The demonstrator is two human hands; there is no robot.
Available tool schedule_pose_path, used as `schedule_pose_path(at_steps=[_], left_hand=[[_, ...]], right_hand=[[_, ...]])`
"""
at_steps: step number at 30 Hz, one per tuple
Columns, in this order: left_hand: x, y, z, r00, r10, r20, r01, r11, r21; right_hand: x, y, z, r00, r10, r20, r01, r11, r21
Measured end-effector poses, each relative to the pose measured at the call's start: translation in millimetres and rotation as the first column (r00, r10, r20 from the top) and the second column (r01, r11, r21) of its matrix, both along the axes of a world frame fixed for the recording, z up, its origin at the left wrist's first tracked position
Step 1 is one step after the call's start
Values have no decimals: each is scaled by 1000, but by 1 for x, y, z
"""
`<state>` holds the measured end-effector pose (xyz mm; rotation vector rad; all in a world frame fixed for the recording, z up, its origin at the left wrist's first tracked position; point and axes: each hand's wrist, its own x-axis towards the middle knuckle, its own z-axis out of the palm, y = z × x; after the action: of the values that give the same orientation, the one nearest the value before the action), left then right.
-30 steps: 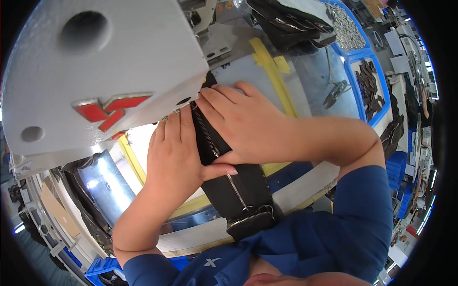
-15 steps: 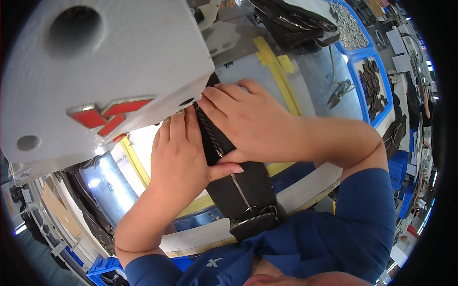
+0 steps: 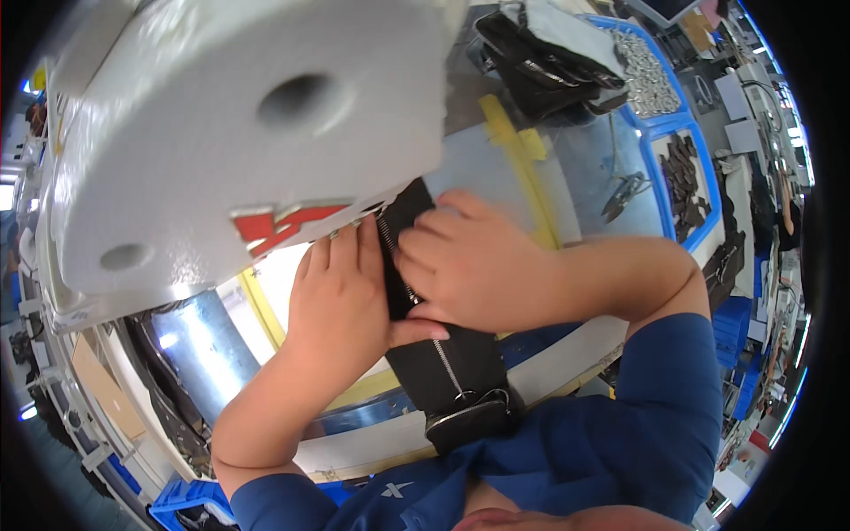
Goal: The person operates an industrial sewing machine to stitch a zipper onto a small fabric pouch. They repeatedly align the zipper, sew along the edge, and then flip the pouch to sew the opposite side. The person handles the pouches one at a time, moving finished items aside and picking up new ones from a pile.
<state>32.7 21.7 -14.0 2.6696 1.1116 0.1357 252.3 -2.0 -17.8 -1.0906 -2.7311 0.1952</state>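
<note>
Black zippered fabric (image 3: pixel 482 358) lies with its far end by the white machine head (image 3: pixel 195 168), apparently being steadied by a flat left hand (image 3: pixel 341 288) and curled right hand (image 3: pixel 474 270), pinch unclear, so the next move calls for even alignment.

Hands (image 3: pixel 341 292) (image 3: pixel 482 265) palm down, left fingers (image 3: pixel 343 252) extended, right fingers (image 3: pixel 427 252) curled, thumbs (image 3: pixel 420 332) close together

Over here, light glares off the polished metal top of the worktable (image 3: pixel 208 343), edged by a pale strip (image 3: pixel 553 379). Blue bins (image 3: pixel 731 323) sit off to the right, strip lights (image 3: pixel 790 404) glowing beyond; leftward, I see a tan panel (image 3: pixel 111 385) and cluttered surroundings.
</note>
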Motion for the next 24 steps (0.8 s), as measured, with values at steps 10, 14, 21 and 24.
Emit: schedule_pose_path(at_steps=[10,14,21,24], left_hand=[[-10,10,13,993,-73,-92,66,995,-74],[-16,-2,18,999,31,-42,-35,996,-86],[-14,-25,23,987,71,146,-71,997,-4],[-15,-20,-1,906,85,415,-117,992,51]], right_hand=[[-8,-36,17,936,351,7,-349,931,-109],[21,-7,52,992,76,-101,-84,994,-77],[173,48,53,550,-823,-141,814,490,311],[205,52,47,565,-816,-118,815,531,231]])
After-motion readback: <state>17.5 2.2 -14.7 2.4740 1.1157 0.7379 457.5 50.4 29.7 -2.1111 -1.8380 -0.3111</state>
